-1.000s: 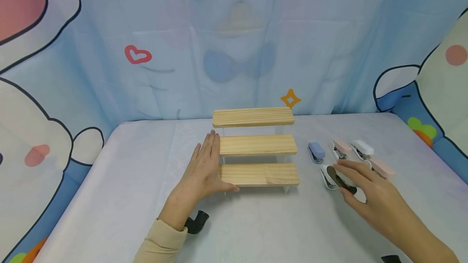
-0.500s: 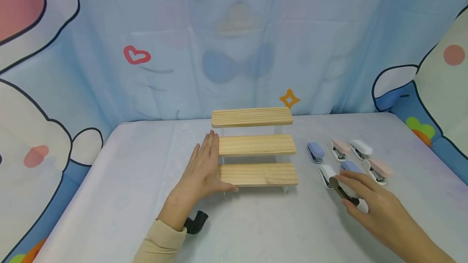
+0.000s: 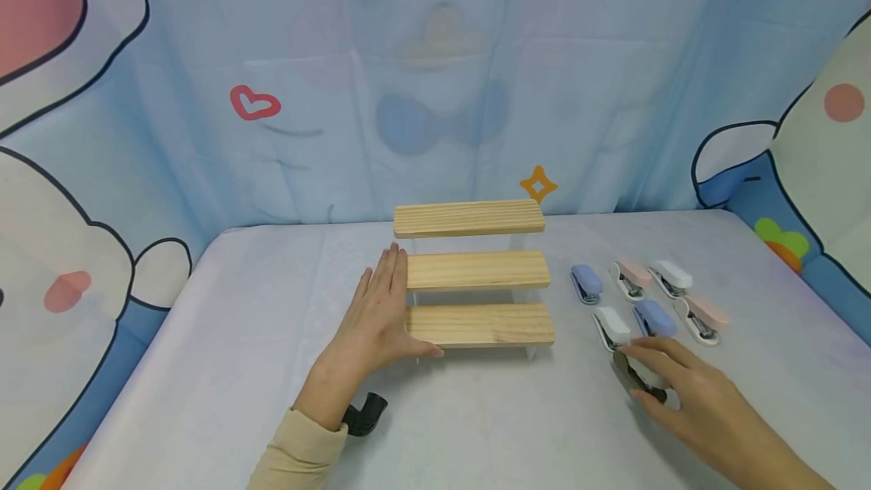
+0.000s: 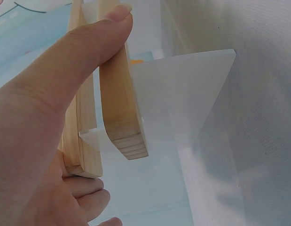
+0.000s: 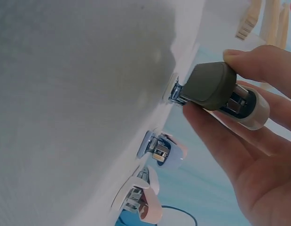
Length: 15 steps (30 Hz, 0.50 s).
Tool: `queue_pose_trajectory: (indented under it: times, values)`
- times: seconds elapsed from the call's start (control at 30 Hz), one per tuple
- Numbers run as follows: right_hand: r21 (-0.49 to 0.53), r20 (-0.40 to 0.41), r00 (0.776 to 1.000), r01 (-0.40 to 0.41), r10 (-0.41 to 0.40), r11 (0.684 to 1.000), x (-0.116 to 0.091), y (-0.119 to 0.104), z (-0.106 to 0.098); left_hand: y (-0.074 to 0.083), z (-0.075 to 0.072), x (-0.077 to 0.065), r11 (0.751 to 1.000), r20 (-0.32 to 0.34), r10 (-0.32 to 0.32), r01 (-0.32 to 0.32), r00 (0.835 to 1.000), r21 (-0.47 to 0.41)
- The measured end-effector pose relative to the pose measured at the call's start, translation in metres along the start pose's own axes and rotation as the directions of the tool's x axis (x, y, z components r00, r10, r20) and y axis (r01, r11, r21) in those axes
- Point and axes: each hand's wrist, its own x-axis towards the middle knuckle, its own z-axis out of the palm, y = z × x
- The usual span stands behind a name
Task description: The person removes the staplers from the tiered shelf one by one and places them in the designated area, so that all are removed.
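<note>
My right hand (image 3: 704, 395) pinches a small dark olive stapler (image 5: 211, 84) with a pale base, thumb on one side and fingers on the other. It is held low over the table, just in front of a white stapler (image 3: 614, 326). Behind that one lies a blue stapler (image 3: 656, 317). My left hand (image 3: 374, 320) rests along the left end of a three-tier wooden shelf rack (image 3: 479, 271). Its fingers are straight in the head view, and the thumb (image 4: 84, 52) lies on the front edge of the lowest board. Clear side panels (image 4: 183, 89) support the boards.
Further back on the right lie another blue stapler (image 3: 587, 282), a pink one (image 3: 634, 274) and a white one (image 3: 672, 275). A second pink stapler (image 3: 709, 314) is nearest the right side. A cartoon-print curtain (image 3: 306, 172) hangs behind the white-covered table (image 3: 258, 339).
My right hand has drawn the olive stapler toward me and lower, away from the group, uncovering the blue stapler and the right-hand pink one. The left hand stays against the rack.
</note>
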Motion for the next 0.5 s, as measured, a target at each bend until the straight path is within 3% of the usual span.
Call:
queue_pose_trajectory:
  times: [0.2,0.5]
  values:
    - [-0.005,0.109,0.991,-0.071,0.071,0.997,-0.0011,0.003,0.0031,0.0,0.0003,0.0002,1.0,0.0,0.0,0.0,1.0,-0.001]
    - [-0.014,0.17,0.98,-0.102,0.103,0.995,0.0029,0.0036,0.0054,0.0008,-0.0004,-0.0004,1.0,0.001,-0.003,0.003,1.0,-0.002]
